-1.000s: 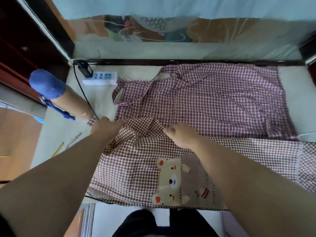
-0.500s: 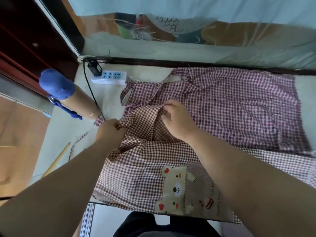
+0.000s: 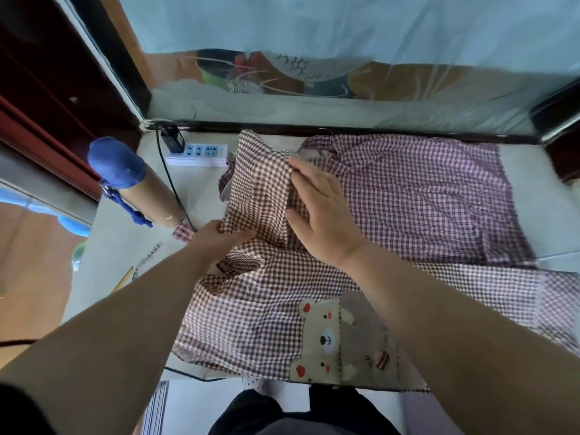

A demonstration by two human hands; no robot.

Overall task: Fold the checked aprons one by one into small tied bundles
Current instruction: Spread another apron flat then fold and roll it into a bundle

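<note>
2 bare hands have cloth in them, both on the brown-checked apron (image 3: 251,324). The right grip (image 3: 323,215) is the farther one. Its thumb and fingers pinch the right edge of the apron's upper flap (image 3: 260,183), with the fingertips up by the flap's top corner. The left grip (image 3: 219,237) sits lower and nearer the person, its fingers curled round a bunch of the same flap at its bottom left. Between the 2, the flap is held up off the desk (image 3: 103,252), and its top edge is near the power strip (image 3: 197,152).

Outward from there, the rest of the apron runs back toward the person and off to the right. Its body lies flat on the desk with its long axis roughly left to right, and the bear patch (image 3: 323,337) is at the near edge under the right forearm. A purple-checked apron (image 3: 423,196) is spread beyond and to the right, and its near edge seems to be overlapped by the brown one.

So the free cloth lies on the near, right side of both grips. My guess is the flap is meant to come down over the body that way, along the long axis. The right grip, holding the higher and farther corner, would lead, while the left acts as the hinge. The thing to watch is the purple cloth just beside the right fingers, which could get caught up in the fold.
</note>
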